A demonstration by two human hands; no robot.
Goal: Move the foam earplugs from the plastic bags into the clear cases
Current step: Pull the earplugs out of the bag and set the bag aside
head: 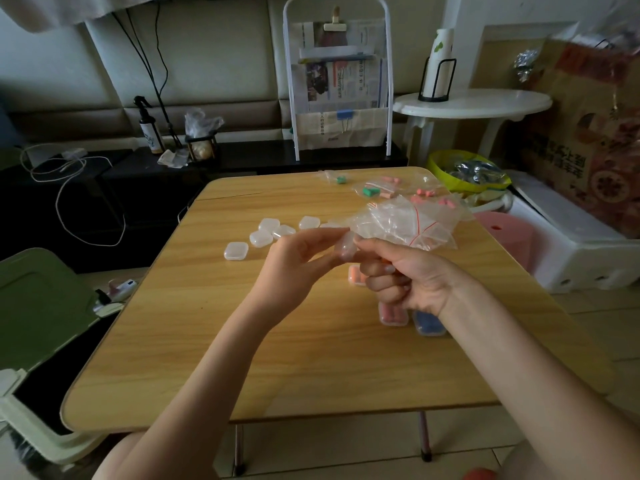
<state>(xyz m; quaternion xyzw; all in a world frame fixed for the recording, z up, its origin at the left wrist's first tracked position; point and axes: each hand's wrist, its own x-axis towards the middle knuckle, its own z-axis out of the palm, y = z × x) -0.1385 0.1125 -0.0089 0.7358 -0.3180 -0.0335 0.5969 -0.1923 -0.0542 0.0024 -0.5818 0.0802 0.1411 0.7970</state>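
Over the middle of the wooden table [180, 348], my left hand [294, 261] pinches a small clear case [346, 249] at its fingertips. My right hand [405, 275] meets it there, fingers curled round a bunch of empty plastic bags [408, 221] and something orange in the palm. Several empty clear cases [263, 237] lie to the left. Filled cases sit under my right wrist: pink [393, 315], blue [429, 325] and orange [355, 275]. Bags with pink earplugs [426, 194] and green earplugs [370, 192] lie at the far edge.
A green bin [38, 327] stands at the left of the table. A white magazine rack [337, 81] stands behind it, a white round side table [474, 102] and a yellow bowl [464, 171] at the right. A pink stool [505, 233] is by the right edge.
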